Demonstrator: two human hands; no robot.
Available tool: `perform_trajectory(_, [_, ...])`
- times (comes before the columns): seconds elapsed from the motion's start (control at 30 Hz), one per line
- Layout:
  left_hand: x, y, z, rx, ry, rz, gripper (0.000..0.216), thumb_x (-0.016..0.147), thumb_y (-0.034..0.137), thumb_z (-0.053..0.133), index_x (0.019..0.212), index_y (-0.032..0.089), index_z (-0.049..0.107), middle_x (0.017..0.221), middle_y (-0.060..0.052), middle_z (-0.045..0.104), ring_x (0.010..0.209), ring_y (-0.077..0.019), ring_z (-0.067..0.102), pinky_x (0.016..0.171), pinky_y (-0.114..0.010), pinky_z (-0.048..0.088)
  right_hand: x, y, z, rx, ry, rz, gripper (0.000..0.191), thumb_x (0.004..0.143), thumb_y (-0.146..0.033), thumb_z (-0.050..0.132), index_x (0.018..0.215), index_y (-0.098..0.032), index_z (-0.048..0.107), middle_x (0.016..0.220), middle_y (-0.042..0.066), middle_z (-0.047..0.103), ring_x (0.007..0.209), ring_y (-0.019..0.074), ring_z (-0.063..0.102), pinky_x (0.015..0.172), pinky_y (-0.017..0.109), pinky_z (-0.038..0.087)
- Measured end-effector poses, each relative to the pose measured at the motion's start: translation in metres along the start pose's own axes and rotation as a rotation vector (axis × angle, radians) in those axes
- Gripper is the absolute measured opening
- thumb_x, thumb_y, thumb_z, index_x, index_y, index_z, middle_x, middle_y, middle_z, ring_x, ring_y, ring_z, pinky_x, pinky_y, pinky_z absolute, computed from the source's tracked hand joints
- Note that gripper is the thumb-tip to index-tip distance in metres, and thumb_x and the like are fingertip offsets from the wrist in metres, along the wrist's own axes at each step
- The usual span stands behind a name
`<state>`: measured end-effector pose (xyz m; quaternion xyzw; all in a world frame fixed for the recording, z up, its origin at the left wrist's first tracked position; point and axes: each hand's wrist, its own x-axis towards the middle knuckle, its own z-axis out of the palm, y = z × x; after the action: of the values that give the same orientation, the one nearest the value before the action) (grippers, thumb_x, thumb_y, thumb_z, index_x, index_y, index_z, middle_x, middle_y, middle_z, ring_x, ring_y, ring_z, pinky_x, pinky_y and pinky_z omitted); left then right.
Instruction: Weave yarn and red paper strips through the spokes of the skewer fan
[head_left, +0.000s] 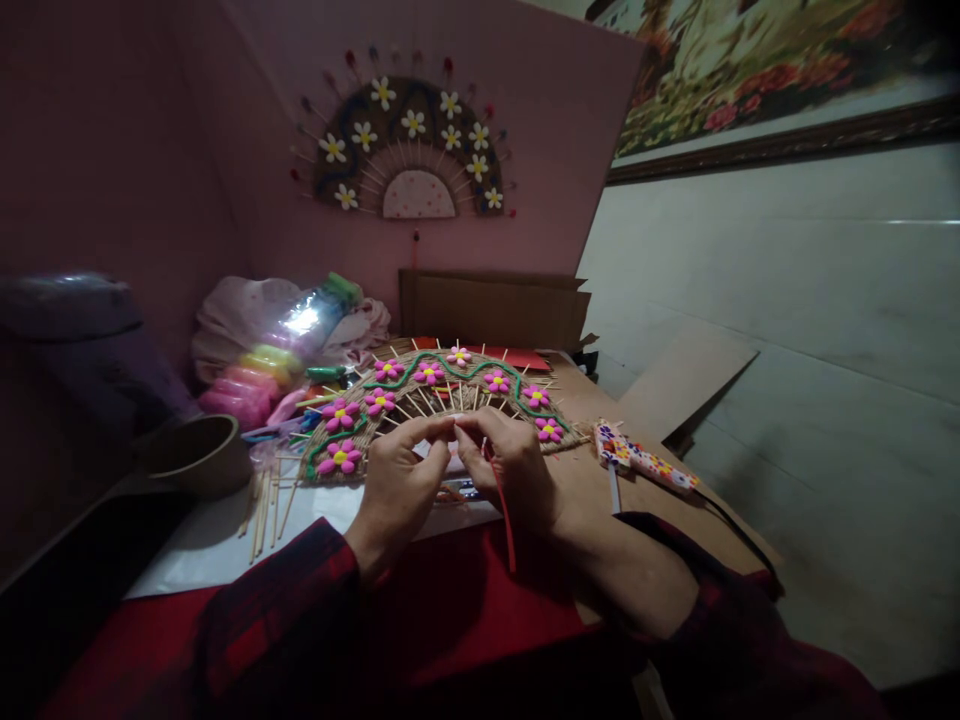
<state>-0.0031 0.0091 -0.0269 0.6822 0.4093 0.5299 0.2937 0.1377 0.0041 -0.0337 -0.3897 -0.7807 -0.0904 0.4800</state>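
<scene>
My left hand (405, 480) and my right hand (514, 465) meet at the fingertips, both closed in a pinch. From my right hand hangs a thin red strip (507, 525). What my left fingertips pinch is too small to make out. Just behind my hands lies a twine-wrapped fan-shaped craft piece (469, 385), with pink clay flowers (340, 413), a wavy green cord (409, 372) and thin wooden sticks along its arch. My hands hide part of its inner edge.
A flower-patterned glue gun (649, 462) lies to the right on a cardboard sheet (585, 385). Loose sticks (262, 510), a round pot (196, 455) and packs of coloured clay (262, 365) are on the left. A finished-looking flowered fan (412, 125) hangs on the pink wall.
</scene>
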Motion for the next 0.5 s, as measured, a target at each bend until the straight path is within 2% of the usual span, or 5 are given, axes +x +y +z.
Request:
perform_trajectory(0.17, [-0.0007, 0.0054, -0.0002, -0.067, -0.006, -0.085, 0.023, 0.075, 0.02, 0.055, 0.089, 0.016, 0.073, 0.088, -0.005, 0.073, 0.053, -0.0116, 0.061, 0.043, -0.021, 0.05, 0.0005, 0.0004, -0.0006, -0.001, 0.017, 0.029, 0.01, 0.083, -0.012, 0.05, 0.086, -0.015, 0.059, 0.075, 0.004, 0.063, 0.064, 0.0134, 0.057, 0.061, 0.025, 0.046])
perform_trajectory(0.37, [0.0051, 0.0063, -0.0033, -0.163, -0.034, -0.152, 0.019, 0.074, 0.029, 0.062, 0.081, 0.013, 0.071, 0.073, -0.005, 0.069, 0.06, -0.0148, 0.062, 0.047, -0.023, 0.051, 0.0014, -0.001, -0.0024, 0.103, 0.019, 0.115, 0.012, 0.081, -0.013, 0.051, 0.087, -0.016, 0.061, 0.068, 0.001, 0.06, 0.059, 0.0117, 0.055, 0.055, 0.023, 0.044])
perform_trajectory(0.5, [0.0067, 0.0021, -0.0055, -0.121, -0.052, -0.082, 0.016, 0.074, 0.029, 0.062, 0.074, 0.014, 0.069, 0.069, -0.004, 0.067, 0.057, -0.0139, 0.059, 0.045, -0.023, 0.049, 0.0018, -0.0009, -0.0028, 0.139, -0.004, 0.116, 0.012, 0.081, -0.014, 0.052, 0.086, -0.016, 0.062, 0.069, 0.001, 0.06, 0.058, 0.0113, 0.054, 0.055, 0.023, 0.043])
